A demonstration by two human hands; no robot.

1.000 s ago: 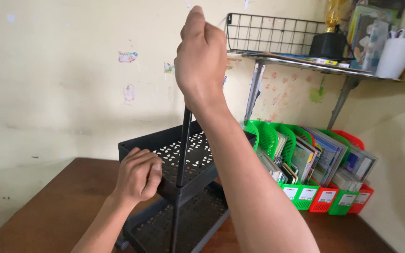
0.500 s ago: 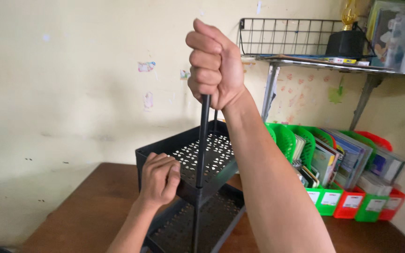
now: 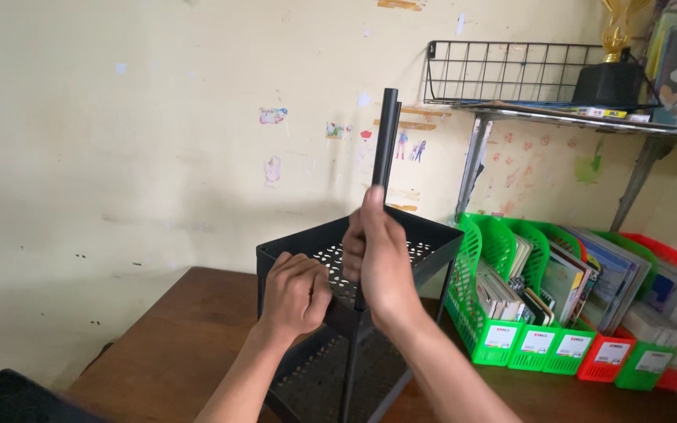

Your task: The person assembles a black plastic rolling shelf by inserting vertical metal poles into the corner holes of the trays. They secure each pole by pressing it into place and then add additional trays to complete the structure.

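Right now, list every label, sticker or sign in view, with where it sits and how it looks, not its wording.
Labels: small white rectangles with a red strip, on the fronts of the green and red file holders, right.
Stickers: small faded colourful pictures, scattered on the cream wall.
No screens or signs visible.
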